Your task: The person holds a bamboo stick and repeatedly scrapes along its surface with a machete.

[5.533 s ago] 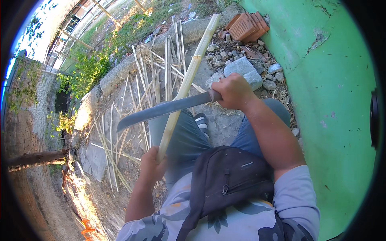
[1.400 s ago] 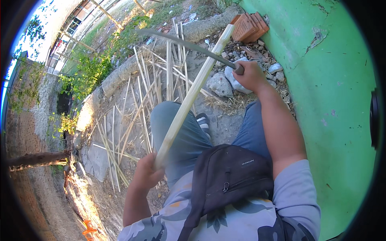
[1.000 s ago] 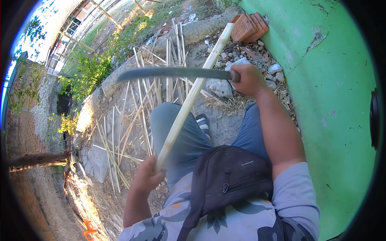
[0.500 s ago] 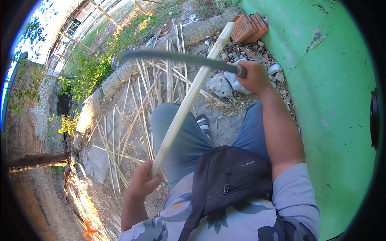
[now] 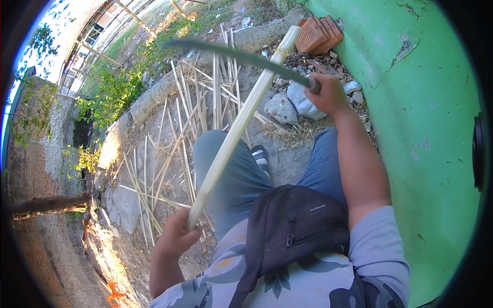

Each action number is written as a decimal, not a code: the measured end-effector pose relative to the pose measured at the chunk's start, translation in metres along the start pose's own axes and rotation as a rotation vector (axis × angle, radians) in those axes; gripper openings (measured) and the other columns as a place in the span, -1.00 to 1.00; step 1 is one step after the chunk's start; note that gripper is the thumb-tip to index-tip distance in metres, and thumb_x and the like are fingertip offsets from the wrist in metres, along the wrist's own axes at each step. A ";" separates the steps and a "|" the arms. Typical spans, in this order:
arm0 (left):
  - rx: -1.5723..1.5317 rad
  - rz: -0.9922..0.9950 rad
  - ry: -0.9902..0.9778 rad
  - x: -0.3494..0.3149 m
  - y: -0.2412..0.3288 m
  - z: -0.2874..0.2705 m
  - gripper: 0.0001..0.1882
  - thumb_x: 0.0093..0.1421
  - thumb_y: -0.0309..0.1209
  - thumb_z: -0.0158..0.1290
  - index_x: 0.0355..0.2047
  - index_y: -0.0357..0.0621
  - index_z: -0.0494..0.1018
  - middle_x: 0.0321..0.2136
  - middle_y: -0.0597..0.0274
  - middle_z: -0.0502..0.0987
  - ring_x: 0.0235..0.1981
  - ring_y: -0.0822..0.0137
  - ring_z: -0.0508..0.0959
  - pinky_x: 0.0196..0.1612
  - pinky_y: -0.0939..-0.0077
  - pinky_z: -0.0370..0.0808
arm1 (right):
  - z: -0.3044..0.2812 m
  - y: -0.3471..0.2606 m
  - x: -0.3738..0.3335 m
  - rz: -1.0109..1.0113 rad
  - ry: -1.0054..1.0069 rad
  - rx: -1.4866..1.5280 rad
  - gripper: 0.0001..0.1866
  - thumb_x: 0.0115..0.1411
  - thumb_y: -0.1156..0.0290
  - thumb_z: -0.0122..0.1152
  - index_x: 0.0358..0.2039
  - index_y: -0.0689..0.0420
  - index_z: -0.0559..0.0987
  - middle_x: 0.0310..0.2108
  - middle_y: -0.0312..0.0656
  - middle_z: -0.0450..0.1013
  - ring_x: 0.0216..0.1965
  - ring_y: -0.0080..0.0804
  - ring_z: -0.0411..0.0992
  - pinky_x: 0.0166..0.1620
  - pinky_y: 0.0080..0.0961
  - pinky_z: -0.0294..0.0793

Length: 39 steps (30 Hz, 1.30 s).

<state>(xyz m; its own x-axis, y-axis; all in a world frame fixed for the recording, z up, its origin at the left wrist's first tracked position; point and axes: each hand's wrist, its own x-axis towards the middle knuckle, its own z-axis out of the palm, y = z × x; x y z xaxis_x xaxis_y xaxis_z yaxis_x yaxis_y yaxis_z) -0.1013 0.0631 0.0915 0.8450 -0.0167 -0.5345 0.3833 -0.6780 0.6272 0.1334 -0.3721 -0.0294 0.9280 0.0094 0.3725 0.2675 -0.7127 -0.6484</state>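
My left hand [image 5: 177,232] is closed round the near end of a long pale strip of split bamboo [image 5: 233,138]. The strip slants up and away to the right across my left thigh, its far end near the stacked tiles. In my right hand [image 5: 328,95] is the handle of a long, dark, slightly curved machete [image 5: 241,55]. Its blade points left and crosses the upper part of the strip. Whether the edge touches the bamboo I cannot tell.
Several thin bamboo strips [image 5: 179,123] lie scattered on the ground ahead and to the left. White rocks [image 5: 303,101] and orange clay tiles [image 5: 319,37] sit beside the green wall [image 5: 421,154] on my right. A black bag [image 5: 298,223] rests on my lap.
My right hand and the machete have risen slightly, the blade crossing the strip farther up. My left hand has drawn a little down and left with the strip's near end.
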 end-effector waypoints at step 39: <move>-0.162 0.185 0.074 0.051 0.010 0.040 -0.78 0.39 -0.42 0.08 -0.03 -0.21 0.38 -0.46 0.35 0.48 -0.52 0.56 0.46 -0.45 0.62 0.41 | 0.013 -0.022 -0.007 -0.177 -0.033 -0.047 -0.84 0.05 0.26 0.33 -0.39 0.03 0.63 -0.51 -0.05 0.55 -0.41 0.04 0.57 -0.31 -0.06 0.52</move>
<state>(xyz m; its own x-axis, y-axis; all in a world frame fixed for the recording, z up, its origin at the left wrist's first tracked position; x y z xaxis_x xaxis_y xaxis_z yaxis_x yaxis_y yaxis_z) -0.0691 0.0259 0.0473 0.9291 -0.0718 -0.3629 0.2693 -0.5414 0.7965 0.1245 -0.3474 -0.0266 0.8758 0.1596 0.4555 0.4153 -0.7302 -0.5426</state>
